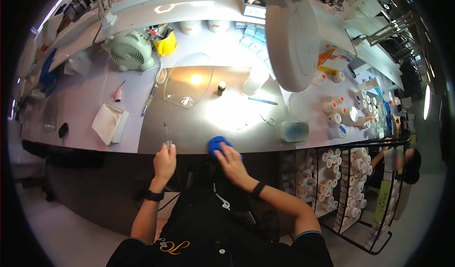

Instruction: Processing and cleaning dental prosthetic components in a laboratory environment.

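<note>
My left hand [164, 166] is closed round a slim tool [167, 133] at the front edge of the table; the tool's narrow end points away from me, and its kind is unclear. To the right, my right hand [231, 166] grips a rounded blue pad [218, 144] at the same edge, fingers over its top. A grey metal sheet [189, 132] lies under the work area. On it are a small dark bottle with a pale cap [221, 88], a clear plastic bag [185, 99], a blue pen-like stick [263, 100], small scissors [268, 120] and a green-blue sponge [294, 131].
A white lamp head [292, 44] hangs over the table. At left stand a green fan [128, 50], a yellow mug [166, 43] of tools and a tissue pack [110, 124]. Several white jars [334, 119] fill the right; a rack of jars [353, 186] stands beside me.
</note>
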The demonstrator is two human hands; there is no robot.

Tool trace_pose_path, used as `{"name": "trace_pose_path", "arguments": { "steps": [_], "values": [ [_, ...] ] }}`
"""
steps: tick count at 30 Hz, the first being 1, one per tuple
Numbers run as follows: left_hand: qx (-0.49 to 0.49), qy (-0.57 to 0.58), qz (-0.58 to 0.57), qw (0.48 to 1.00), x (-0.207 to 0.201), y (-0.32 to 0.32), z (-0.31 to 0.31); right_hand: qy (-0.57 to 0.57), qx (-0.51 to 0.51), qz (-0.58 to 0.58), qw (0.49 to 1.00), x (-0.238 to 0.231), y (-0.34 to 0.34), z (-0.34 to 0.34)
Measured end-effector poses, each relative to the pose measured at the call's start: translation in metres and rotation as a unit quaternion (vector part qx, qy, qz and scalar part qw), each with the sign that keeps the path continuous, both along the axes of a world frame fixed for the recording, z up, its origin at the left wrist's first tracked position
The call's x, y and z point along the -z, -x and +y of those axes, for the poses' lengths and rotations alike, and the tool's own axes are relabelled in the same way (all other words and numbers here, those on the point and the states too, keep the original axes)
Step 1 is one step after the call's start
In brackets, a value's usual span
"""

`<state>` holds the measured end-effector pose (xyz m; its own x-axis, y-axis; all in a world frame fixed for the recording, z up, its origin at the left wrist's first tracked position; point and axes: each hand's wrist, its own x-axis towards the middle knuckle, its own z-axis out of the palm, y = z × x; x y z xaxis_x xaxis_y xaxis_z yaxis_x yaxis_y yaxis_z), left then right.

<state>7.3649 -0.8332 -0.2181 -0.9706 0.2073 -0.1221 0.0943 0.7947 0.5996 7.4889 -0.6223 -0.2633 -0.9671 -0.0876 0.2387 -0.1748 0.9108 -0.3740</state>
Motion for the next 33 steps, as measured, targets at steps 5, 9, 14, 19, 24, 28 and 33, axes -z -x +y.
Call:
{"name": "trace_pose_path", "arguments": {
  "steps": [5,9,14,19,24,28,33],
  "values": [
    [-0.131,-0.106,0.031,0.985,0.007,-0.012,-0.054,-0.060,-0.299,0.116,0.945,0.021,0.054,-0.083],
    [-0.220,-0.173,0.034,0.959,0.026,-0.046,-0.067,-0.003,-0.191,-0.048,0.980,0.051,0.051,-0.118],
    [-0.176,-0.145,-0.046,0.972,0.019,-0.101,-0.058,-0.129,-0.003,-0.020,0.991,0.091,0.029,-0.055],
    [-0.118,-0.098,-0.037,0.987,0.010,-0.140,-0.042,-0.147,-0.079,0.006,0.986,0.145,0.016,-0.023],
    [-0.121,-0.051,-0.029,0.991,0.014,-0.181,-0.048,-0.138,-0.009,-0.031,0.990,0.159,0.012,-0.038],
    [-0.129,-0.035,-0.021,0.991,0.011,-0.202,-0.055,-0.127,-0.065,-0.111,0.984,0.147,-0.001,-0.041],
    [-0.182,-0.036,0.012,0.983,0.010,-0.228,-0.066,-0.172,-0.101,-0.163,0.966,0.120,-0.055,-0.069]
  ]
}}
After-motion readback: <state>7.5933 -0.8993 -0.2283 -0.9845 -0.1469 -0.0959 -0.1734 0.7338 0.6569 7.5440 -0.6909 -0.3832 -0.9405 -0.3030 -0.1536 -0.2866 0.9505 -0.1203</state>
